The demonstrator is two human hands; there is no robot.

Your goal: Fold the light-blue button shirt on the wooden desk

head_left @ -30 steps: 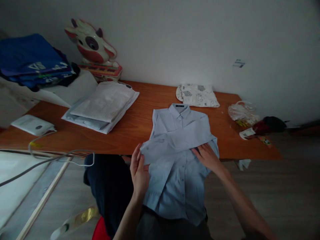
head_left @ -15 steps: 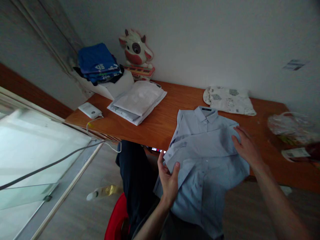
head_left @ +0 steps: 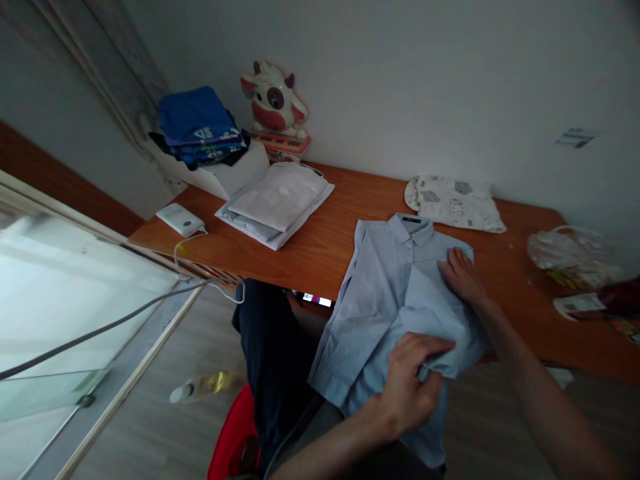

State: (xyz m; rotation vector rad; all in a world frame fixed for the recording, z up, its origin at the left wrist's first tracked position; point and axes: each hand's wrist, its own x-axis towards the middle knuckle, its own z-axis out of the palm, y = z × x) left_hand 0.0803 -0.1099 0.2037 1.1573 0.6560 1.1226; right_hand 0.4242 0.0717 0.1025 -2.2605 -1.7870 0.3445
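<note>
A light blue button-up shirt [head_left: 380, 293] lies collar-up on the orange wooden table [head_left: 330, 247], its lower part hanging over the front edge. My left hand [head_left: 413, 383] grips the end of the shirt's sleeve, folded down along the shirt's right side. My right hand [head_left: 463, 273] lies flat on the shirt's right shoulder, fingers pointing toward the collar.
A stack of folded white shirts [head_left: 277, 203] lies left of the blue one. Blue folded clothes [head_left: 200, 127] sit on a white box, beside a cow-shaped toy [head_left: 273, 100]. A patterned cloth [head_left: 453, 200] and a plastic bag [head_left: 570, 253] lie to the right. A charger [head_left: 179, 219] rests at the left corner.
My left hand has carried the sleeve from the shirt's left side across and down to the right. My right hand slid up toward the shoulder.
</note>
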